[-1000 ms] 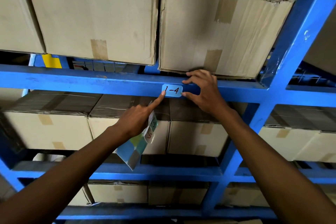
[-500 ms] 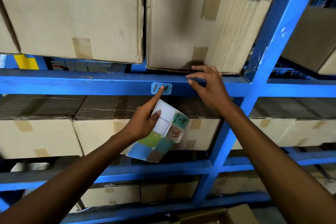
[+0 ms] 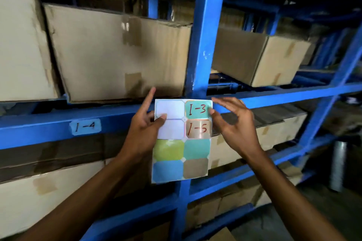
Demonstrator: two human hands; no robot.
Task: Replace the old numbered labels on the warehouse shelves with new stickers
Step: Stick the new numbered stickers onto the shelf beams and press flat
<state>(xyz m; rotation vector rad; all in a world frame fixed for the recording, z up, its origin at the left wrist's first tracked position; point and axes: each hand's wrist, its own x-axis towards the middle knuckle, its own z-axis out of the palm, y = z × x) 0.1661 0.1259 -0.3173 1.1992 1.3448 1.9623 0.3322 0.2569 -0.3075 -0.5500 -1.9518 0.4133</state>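
A light blue sticker marked "1-4" (image 3: pixel 85 126) is stuck on the blue shelf beam (image 3: pixel 39 125) at the left. My left hand (image 3: pixel 144 130) holds a sticker sheet (image 3: pixel 181 159) upright in front of the rack, thumb on its left side, index finger raised. The sheet carries a teal sticker "1-3" (image 3: pixel 197 109), a brown sticker "1-5" (image 3: pixel 198 128), two empty white slots and several blank coloured stickers. My right hand (image 3: pixel 234 123) is at the sheet's right edge, thumb touching the "1-3" sticker, the other fingers spread.
Taped cardboard boxes (image 3: pixel 121 53) fill the blue steel rack above and below the beam. A blue upright post (image 3: pixel 205 31) stands just behind the sheet. More boxes (image 3: pixel 262 56) sit in the bay to the right.
Both hands have left the "1-4" sticker on the beam. My view has shifted right. The left hand has raised the sheet flat toward me, and the right hand has come to its right edge.
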